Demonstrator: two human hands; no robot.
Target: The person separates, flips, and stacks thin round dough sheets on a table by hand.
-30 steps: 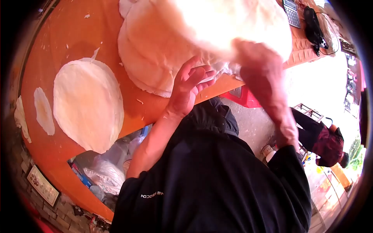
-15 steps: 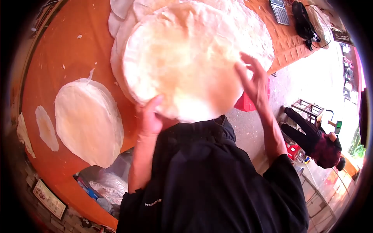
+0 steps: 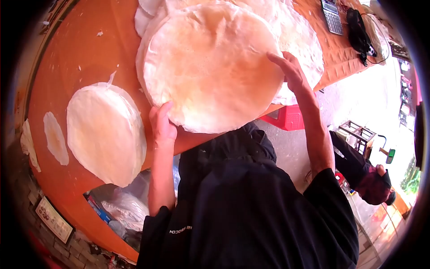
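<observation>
A thick stack of large, thin, round flatbreads [image 3: 215,67] lies near the table's front edge, pale with a yellowish middle. My left hand [image 3: 162,124] grips its near left rim, thumb on top and the other fingers mostly hidden. At the right rim, my right hand [image 3: 293,74] holds on with thumb and forefinger over the top sheet; its remaining fingers are partly out of sight. More pale sheets [image 3: 302,49] spread out behind and to the right of the stack.
On the orange-covered table [image 3: 107,49], a smaller stack of round sheets [image 3: 105,130] and a narrow piece [image 3: 55,139] lie left. A calculator [image 3: 332,19] and black bag [image 3: 358,33] sit at far right. A red crate [image 3: 289,117] stands below; another person [image 3: 374,184] is beyond.
My right hand, open beside the rim before, has closed on the stack's right edge. My left hand has shifted slightly up and left along the rim. The view has tilted a little.
</observation>
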